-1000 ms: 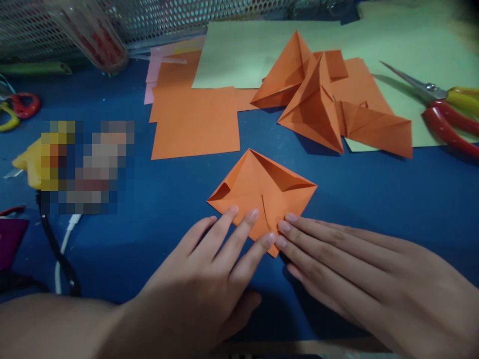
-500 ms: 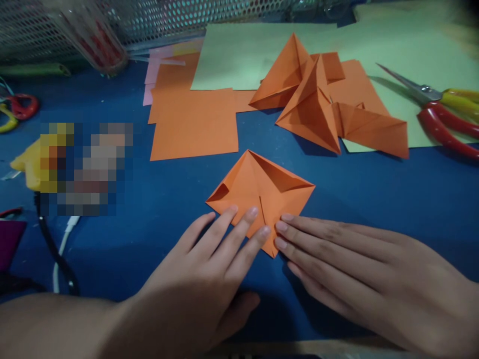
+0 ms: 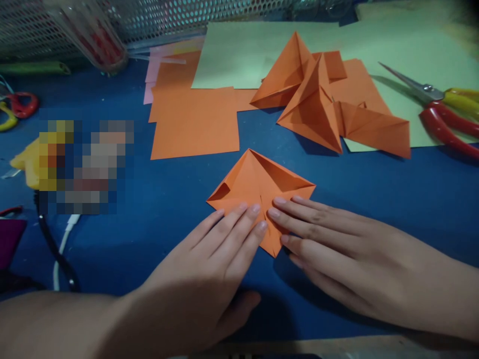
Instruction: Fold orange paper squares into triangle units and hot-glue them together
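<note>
Head view, folded paper: a diamond of folded orange paper [image 3: 243, 182] lies on the blue surface [image 3: 149, 199], under both hands, a little below the middle of the view.
Corners: one points just short of 12 o'clock, its opposite between 5 and 6; the side corners point to 9 and just before 3.
Long axis: the two diagonals run close to equal, so I cannot tell a longer one.
Folds: a raised, shadowed fold gapes along the 1 o'clock edge; a small curled flap sits by the 9 o'clock corner; a dark line runs near the centre.
Left hand [image 3: 205, 269]: comes in from 7 o'clock; grip loose, fingers extended, tips resting on the paper, thumb off it.
Right hand [image 3: 355, 254]: comes in from 4 o'clock; grip relaxed, fingers nearly straight, tips on the paper, thumb partly hidden.
Peaked orange pieces [image 3: 312, 114]: at 1 o'clock from the paper, the nearer overlapping the farther.
Flat orange sheets [image 3: 194, 124]: between 10 and 11 o'clock.
Pale green sheets [image 3: 232, 55]: at 12 to 1 o'clock, partly beneath the peaked pieces.
Scissors [image 3: 436, 107]: at 2 o'clock, tips pointing to 10, red and yellow handles.
Clear container [image 3: 95, 45]: between 10 and 11 o'clock, beyond the flat sheets, red contents.
</note>
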### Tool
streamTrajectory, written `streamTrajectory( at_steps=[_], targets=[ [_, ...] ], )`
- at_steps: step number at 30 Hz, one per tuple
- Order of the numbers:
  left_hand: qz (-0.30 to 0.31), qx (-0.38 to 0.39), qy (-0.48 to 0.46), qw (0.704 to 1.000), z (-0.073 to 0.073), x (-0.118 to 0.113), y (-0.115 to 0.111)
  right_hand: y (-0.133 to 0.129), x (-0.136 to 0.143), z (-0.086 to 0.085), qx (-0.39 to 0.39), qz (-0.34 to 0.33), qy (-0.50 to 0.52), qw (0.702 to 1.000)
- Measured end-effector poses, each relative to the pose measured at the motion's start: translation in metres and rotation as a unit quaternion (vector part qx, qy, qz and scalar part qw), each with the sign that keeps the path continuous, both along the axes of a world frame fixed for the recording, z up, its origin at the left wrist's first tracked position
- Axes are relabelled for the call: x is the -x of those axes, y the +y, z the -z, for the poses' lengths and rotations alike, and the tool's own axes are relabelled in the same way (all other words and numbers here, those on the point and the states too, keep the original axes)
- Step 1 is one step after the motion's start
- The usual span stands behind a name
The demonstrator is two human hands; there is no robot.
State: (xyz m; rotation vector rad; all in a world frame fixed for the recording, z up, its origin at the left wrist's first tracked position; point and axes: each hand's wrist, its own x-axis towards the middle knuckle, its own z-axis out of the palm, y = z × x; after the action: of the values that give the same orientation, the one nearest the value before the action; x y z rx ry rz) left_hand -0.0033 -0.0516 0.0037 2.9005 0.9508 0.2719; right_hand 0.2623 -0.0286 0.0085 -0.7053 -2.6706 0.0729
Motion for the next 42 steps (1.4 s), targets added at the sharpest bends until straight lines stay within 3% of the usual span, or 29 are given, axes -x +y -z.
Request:
streamTrajectory(
  at_steps=[18, 42],
  targets=[
    [0.017, 0.066, -0.002, 0.998, -0.003, 0.004, 0.004, 0.020, -0.011, 0.000, 0.013, -0.059, -0.016, 0.998],
    [0.006, 0.013, 0.027, 1.000, -0.002, 0.004, 0.004, 0.017, -0.014, 0.004, 0.016, -0.066, -0.017, 0.998]
  ],
)
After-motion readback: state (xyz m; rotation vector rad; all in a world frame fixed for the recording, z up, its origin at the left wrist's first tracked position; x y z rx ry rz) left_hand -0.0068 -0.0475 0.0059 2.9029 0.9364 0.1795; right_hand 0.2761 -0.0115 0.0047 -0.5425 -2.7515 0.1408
